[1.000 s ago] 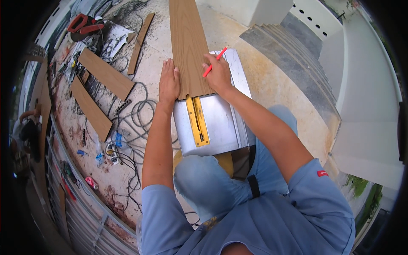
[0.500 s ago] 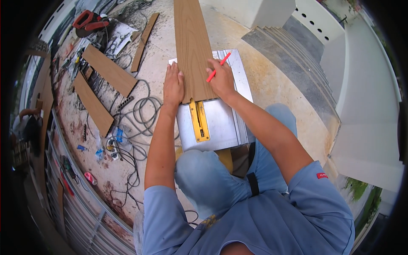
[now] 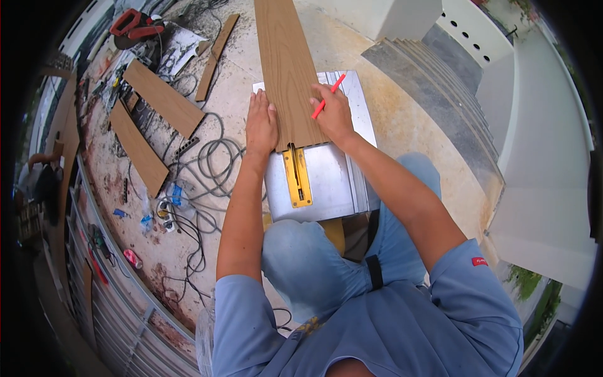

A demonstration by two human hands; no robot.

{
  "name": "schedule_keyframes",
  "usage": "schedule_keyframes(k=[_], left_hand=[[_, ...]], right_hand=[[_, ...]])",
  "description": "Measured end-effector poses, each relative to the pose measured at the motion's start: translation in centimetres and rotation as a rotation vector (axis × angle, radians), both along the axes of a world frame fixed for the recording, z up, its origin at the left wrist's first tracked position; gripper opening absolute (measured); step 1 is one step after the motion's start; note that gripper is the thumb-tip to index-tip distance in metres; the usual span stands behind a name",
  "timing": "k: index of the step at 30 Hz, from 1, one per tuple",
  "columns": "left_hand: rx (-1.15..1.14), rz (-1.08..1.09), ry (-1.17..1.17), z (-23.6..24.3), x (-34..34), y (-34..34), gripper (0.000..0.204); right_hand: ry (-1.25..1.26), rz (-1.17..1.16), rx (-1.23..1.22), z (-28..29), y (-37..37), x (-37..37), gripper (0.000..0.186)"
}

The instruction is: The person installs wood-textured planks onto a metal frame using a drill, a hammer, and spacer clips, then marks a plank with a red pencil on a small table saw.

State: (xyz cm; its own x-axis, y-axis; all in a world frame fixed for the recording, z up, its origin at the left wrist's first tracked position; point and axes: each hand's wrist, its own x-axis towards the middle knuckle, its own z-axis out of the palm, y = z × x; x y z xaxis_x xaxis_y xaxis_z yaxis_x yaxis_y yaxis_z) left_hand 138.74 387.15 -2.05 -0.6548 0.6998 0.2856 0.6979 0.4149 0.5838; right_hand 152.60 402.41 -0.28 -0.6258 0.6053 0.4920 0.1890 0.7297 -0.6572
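Observation:
A long wood-grain plank [image 3: 290,69] lies flat on the silver top of a small table saw [image 3: 333,182], running away from me past its far edge. Its near end covers part of the saw's yellow throat plate [image 3: 298,179]. A small dark notch shows in that end, above the plate's slot. My left hand [image 3: 260,122] lies along the plank's left edge with fingers stretched forward and the thumb toward the wood. On the opposite edge rests my right hand [image 3: 336,116], its fingers closed around a red pencil [image 3: 328,96]. Any blade under the plank is hidden.
Cut planks [image 3: 164,98] and tangled black cables [image 3: 217,163] lie on the dusty floor to the left. A red circular power saw [image 3: 135,26] stands at the far left. Grey steps [image 3: 440,81] rise at the right, and a metal railing [image 3: 135,301] runs along the lower left.
The view has shifted slightly. Both hands, the plank and the pencil keep nearly the same places on the table saw.

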Motion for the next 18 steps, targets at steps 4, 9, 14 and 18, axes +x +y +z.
schedule_keyframes(k=[4, 9, 14, 18], left_hand=[[-0.005, -0.009, -0.025, 0.1, -0.3, -0.3, 0.053], [-0.008, -0.031, -0.023, 0.3, -0.7, -0.2, 0.054], [0.017, -0.048, 0.009, 0.1, -2.1, 0.8, 0.055], [0.035, -0.051, 0.010, -0.2, -3.6, 1.9, 0.054]], right_hand=[[-0.029, 0.007, -0.057, 0.5, -0.7, 0.2, 0.035], [0.013, -0.050, 0.001, 0.4, -1.0, 0.0, 0.035], [0.046, -0.088, 0.071, 0.3, -0.1, -1.3, 0.033], [0.066, -0.064, 0.030, 0.4, 1.0, -2.7, 0.033]])
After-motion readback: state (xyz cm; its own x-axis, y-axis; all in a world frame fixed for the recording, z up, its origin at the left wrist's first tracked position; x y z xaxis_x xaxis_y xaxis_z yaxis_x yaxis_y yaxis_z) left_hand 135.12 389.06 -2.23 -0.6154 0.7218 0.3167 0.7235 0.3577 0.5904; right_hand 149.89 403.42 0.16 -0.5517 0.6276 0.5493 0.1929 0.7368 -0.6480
